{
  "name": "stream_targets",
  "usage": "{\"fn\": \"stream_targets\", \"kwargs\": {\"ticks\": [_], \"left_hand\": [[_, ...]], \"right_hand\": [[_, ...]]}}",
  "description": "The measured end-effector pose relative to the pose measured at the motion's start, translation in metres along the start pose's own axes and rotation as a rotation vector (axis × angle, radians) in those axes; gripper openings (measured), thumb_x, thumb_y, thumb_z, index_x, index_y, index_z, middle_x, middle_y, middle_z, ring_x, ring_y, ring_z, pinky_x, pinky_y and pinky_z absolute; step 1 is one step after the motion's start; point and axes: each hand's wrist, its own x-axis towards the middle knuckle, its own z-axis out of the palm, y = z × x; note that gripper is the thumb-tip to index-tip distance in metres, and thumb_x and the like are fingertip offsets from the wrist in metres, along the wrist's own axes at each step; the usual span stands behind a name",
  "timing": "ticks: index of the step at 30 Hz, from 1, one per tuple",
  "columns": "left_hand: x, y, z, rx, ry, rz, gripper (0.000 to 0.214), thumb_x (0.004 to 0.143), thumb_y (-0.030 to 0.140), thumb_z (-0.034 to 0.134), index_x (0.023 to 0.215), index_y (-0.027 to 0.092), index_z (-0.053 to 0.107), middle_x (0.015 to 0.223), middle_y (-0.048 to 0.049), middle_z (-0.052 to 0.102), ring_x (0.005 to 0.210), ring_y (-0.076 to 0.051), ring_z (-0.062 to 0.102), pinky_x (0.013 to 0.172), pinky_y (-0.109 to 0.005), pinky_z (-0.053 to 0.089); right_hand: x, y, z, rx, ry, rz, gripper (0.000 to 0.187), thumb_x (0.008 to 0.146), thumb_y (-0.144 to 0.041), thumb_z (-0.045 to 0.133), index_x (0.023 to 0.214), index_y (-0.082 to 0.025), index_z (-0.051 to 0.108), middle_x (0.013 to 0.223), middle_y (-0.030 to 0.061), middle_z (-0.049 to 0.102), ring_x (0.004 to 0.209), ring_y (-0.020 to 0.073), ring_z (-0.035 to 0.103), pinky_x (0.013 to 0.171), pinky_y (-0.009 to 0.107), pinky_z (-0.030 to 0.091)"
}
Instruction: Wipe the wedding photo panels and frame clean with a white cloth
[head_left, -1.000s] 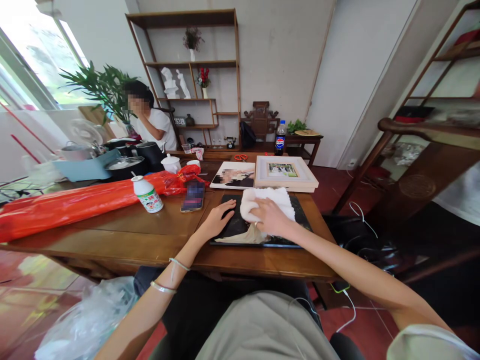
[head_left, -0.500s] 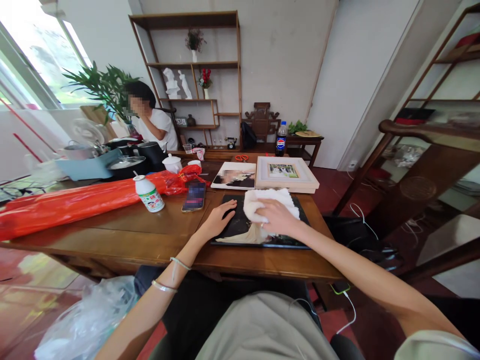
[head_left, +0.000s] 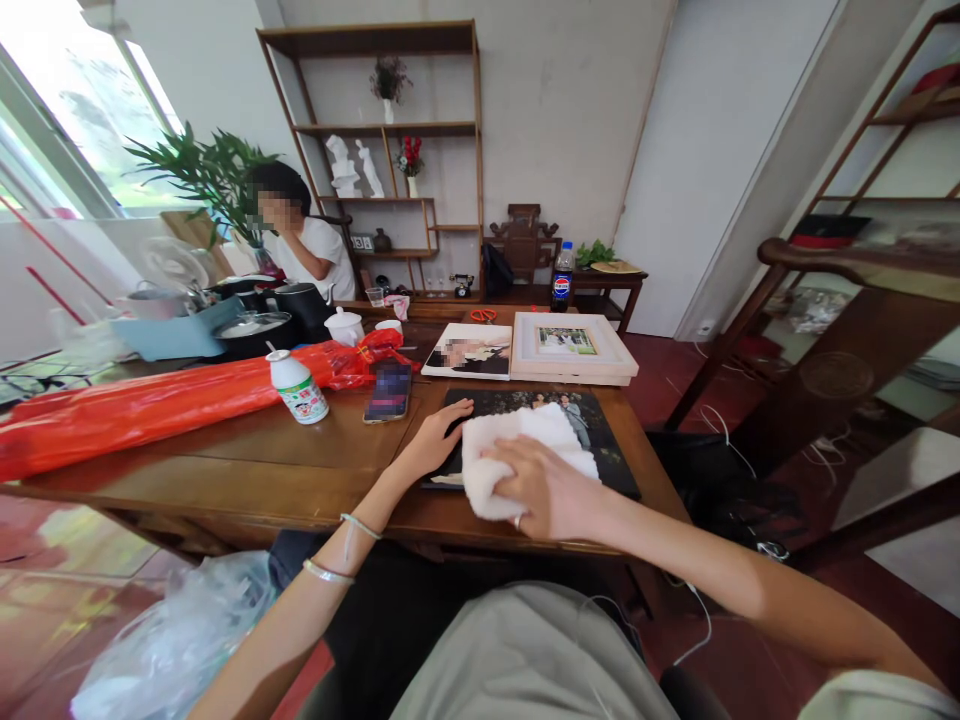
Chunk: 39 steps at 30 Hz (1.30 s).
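A dark photo panel (head_left: 607, 440) showing two people lies flat near the table's front edge. My right hand (head_left: 544, 490) grips a white fluffy cloth (head_left: 536, 428), pressed on the panel's left and middle part and covering much of the picture. At the panel's left edge rests my left hand (head_left: 436, 440), its fingers stretched out and holding nothing. Just behind the panel are a flat photo print (head_left: 469, 352) and a white framed picture (head_left: 574, 348), side by side.
On the wooden table (head_left: 247, 465) to the left are a white bottle (head_left: 298, 387), a phone (head_left: 388, 392) and a long red plastic-wrapped bundle (head_left: 165, 400). Orange scissors (head_left: 484, 315) and a cola bottle (head_left: 562, 280) stand farther back. A person (head_left: 311, 240) sits across the table.
My right hand has drawn the cloth toward me and slightly left, uncovering the two figures on the panel. My left hand has stayed in place.
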Motion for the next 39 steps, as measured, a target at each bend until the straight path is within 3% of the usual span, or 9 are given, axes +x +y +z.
{"fn": "stream_targets", "kwargs": {"ticks": [5,12,15,18,22,25,27,35,39], "left_hand": [[0.000,0.000,0.001,-0.013,0.016,-0.009,0.034,0.086,0.033,0.043,0.110,0.015,0.060,0.126,-0.0106,0.056,0.121,-0.022,0.048,0.105,-0.041,0.035],[0.000,0.000,0.002,0.001,0.012,-0.004,0.034,0.087,0.034,0.044,0.110,0.015,0.060,0.125,-0.0104,0.057,0.121,-0.021,0.048,0.105,-0.042,0.034],[0.000,0.000,0.001,0.002,0.015,0.000,0.034,0.087,0.034,0.044,0.110,0.014,0.060,0.125,-0.0111,0.057,0.121,-0.021,0.048,0.105,-0.041,0.034],[0.000,0.001,0.002,-0.005,0.024,-0.003,0.034,0.086,0.034,0.044,0.110,0.016,0.060,0.125,-0.0099,0.057,0.121,-0.022,0.049,0.105,-0.042,0.035],[0.000,0.001,0.002,-0.005,0.018,-0.018,0.033,0.086,0.033,0.044,0.110,0.017,0.060,0.125,-0.0091,0.057,0.121,-0.021,0.049,0.105,-0.042,0.035],[0.000,0.000,0.001,-0.013,0.018,-0.014,0.034,0.086,0.033,0.044,0.110,0.016,0.060,0.126,-0.0096,0.056,0.121,-0.021,0.048,0.105,-0.042,0.035],[0.000,-0.001,0.001,-0.013,0.022,-0.007,0.034,0.086,0.032,0.043,0.110,0.016,0.060,0.125,-0.0101,0.057,0.121,-0.021,0.048,0.105,-0.041,0.035],[0.000,0.000,0.001,-0.005,0.017,-0.004,0.034,0.086,0.034,0.044,0.110,0.016,0.060,0.125,-0.0098,0.057,0.121,-0.021,0.049,0.105,-0.041,0.035],[0.000,0.001,0.001,-0.012,0.017,-0.005,0.034,0.087,0.035,0.044,0.110,0.016,0.060,0.125,-0.0099,0.057,0.121,-0.021,0.049,0.105,-0.041,0.035]], "right_hand": [[-0.010,-0.005,-0.004,0.046,0.010,0.058,0.024,0.066,-0.020,0.059,0.089,-0.019,0.064,0.121,0.0109,0.054,0.112,0.0265,0.048,0.096,0.040,0.035],[-0.009,0.082,-0.008,-0.103,-0.022,0.293,0.022,0.068,-0.014,0.052,0.086,-0.016,0.065,0.096,0.0111,0.062,0.096,0.0261,0.055,0.081,0.036,0.042],[-0.006,0.101,-0.009,-0.138,-0.033,0.375,0.023,0.068,-0.013,0.049,0.085,-0.014,0.065,0.088,0.0112,0.063,0.090,0.0260,0.056,0.076,0.035,0.043],[-0.005,0.089,-0.006,-0.120,-0.013,0.346,0.028,0.066,-0.010,0.048,0.088,-0.013,0.065,0.100,0.0141,0.062,0.097,0.0270,0.055,0.083,0.038,0.042],[-0.011,0.037,0.001,-0.024,0.015,0.155,0.032,0.063,-0.010,0.053,0.092,-0.016,0.066,0.130,0.0148,0.048,0.121,0.0292,0.041,0.099,0.045,0.031],[-0.017,0.006,0.003,0.013,-0.027,0.055,0.031,0.065,-0.016,0.058,0.095,-0.018,0.065,0.138,0.0138,0.040,0.128,0.0310,0.032,0.103,0.050,0.023],[-0.016,0.004,0.003,0.018,-0.034,0.026,0.029,0.065,-0.017,0.059,0.093,-0.017,0.066,0.136,0.0139,0.042,0.127,0.0299,0.034,0.103,0.048,0.024],[0.002,0.095,-0.002,-0.163,-0.015,0.314,0.019,0.079,-0.024,0.052,0.090,-0.014,0.065,0.096,0.0135,0.063,0.093,0.0264,0.056,0.079,0.036,0.042],[-0.007,0.112,-0.004,-0.247,-0.041,0.444,0.028,0.086,-0.034,0.045,0.091,-0.013,0.064,0.091,0.0146,0.063,0.088,0.0267,0.057,0.075,0.034,0.041]]}}
